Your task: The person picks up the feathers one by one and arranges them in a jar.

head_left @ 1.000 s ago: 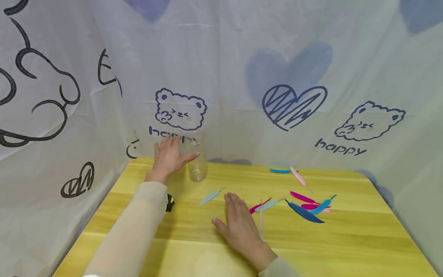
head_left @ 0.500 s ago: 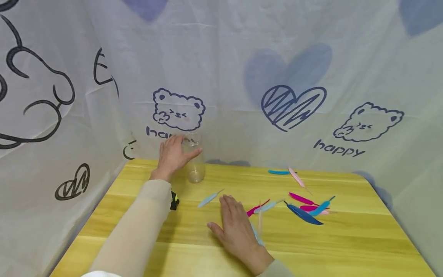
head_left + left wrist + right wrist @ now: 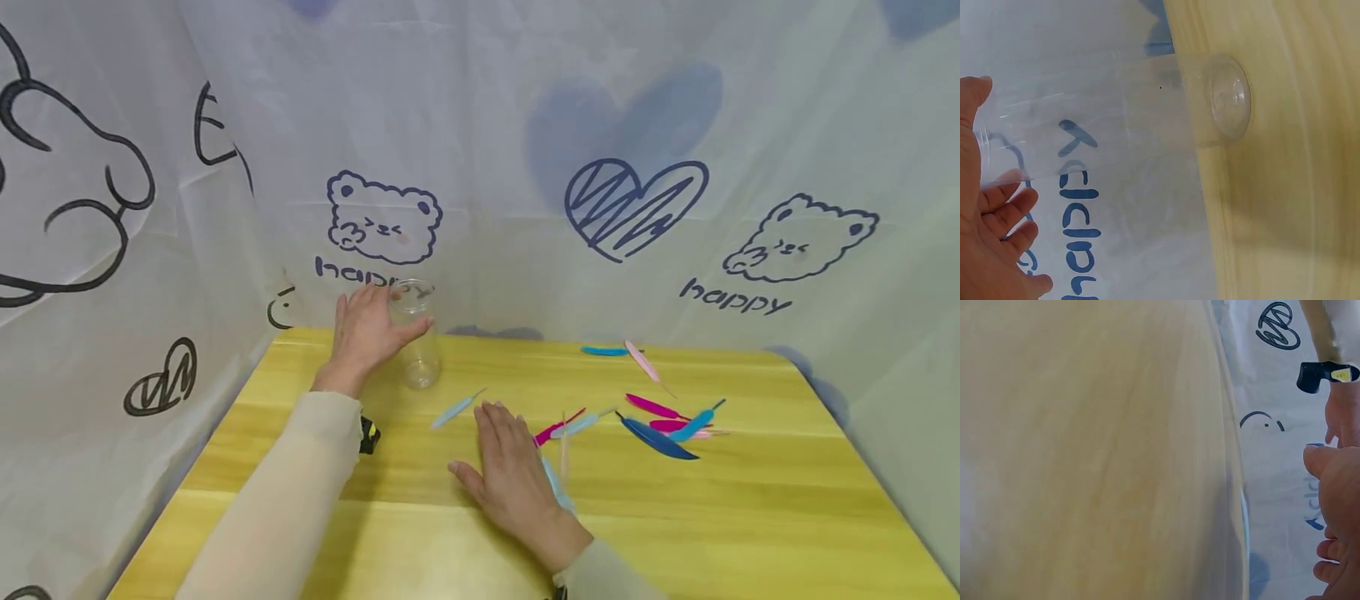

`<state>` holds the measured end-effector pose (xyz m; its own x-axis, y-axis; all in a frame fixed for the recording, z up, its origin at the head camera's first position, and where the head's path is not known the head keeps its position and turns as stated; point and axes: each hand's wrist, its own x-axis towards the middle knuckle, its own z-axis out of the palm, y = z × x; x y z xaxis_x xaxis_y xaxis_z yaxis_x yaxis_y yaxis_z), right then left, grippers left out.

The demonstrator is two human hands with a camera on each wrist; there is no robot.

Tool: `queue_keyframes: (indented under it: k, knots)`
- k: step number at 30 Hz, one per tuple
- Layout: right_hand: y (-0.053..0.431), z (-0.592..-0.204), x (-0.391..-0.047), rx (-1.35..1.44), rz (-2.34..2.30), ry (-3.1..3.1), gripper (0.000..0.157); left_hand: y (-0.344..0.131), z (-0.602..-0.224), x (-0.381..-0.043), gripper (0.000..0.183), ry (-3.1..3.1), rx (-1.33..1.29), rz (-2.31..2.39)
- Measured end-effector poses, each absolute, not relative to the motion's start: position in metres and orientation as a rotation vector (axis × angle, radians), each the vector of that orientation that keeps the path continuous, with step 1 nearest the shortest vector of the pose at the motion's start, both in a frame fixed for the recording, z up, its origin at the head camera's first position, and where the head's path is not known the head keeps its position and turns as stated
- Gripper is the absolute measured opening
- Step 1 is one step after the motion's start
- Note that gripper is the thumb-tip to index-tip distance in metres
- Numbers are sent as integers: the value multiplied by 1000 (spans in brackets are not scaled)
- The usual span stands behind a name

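Observation:
A tall clear plastic cup (image 3: 418, 354) stands upright toward the back left of the table. My left hand (image 3: 365, 333) holds it near the rim. In the left wrist view, the thumb (image 3: 979, 90) lies on one side of the cup and the index finger (image 3: 1000, 194) on the other. The other fingers are loosely bent. Palm down, my right hand (image 3: 513, 475) lies low over the middle of the table with its fingers straight. A pale blue feather (image 3: 459, 408) lies just beyond its fingertips, and another pale blue feather (image 3: 557, 483) shows along its right edge.
Several feathers lie on the right of the table (image 3: 750, 517), among them a dark blue feather (image 3: 657, 437), a magenta feather (image 3: 651, 407) and a pale pink feather (image 3: 643, 362). A printed white cloth (image 3: 495, 233) hangs behind and to the left.
My left hand has closed in on the cup, from beside it to thumb and fingers at its upper part. The right hand has stayed nearly in place. The head view has tilted slightly.

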<state>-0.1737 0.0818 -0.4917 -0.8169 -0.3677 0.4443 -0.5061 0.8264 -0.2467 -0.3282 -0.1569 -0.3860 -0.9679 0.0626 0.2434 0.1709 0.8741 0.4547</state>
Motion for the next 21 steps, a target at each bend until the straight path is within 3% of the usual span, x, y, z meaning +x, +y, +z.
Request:
queue_keyframes:
  k: [21]
  knots:
    - [59,-485,-159,761,648,-2645,83,-159,-390,-231,73,-2724,-216,-777]
